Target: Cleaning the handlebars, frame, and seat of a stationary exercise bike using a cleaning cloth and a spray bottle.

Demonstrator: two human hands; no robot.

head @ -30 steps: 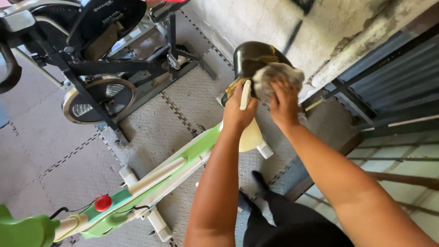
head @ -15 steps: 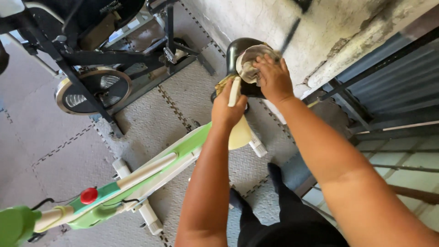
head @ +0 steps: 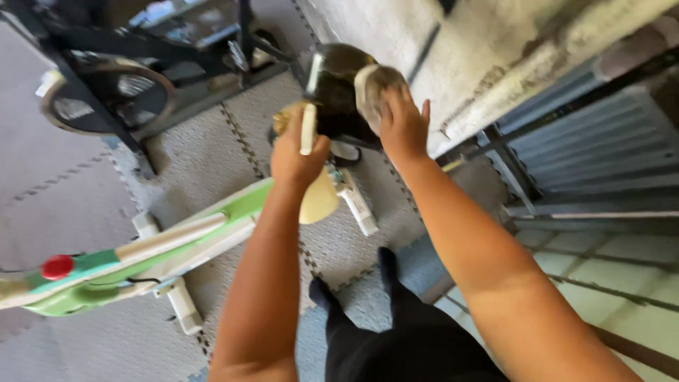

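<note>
Two bikes share the mat (head: pixel 212 152): the black bike (head: pixel 106 92) behind and the green bike (head: pixel 141 255) you work on. Its dark seat (head: pixel 336 81) is up by the wall (head: pixel 424 42). Your right hand (head: pixel 402 127) lies flat, pressing a grey cloth (head: pixel 369 88) against the seat's side. Your left hand (head: pixel 297 152) is closed round a pale bottle (head: pixel 311 191). Keep the cloth flat, sweep in overlapping passes, and steady the bottle upright.

Green-white bike frame (head: pixel 212 226), red knob (head: pixel 57 267)
</note>
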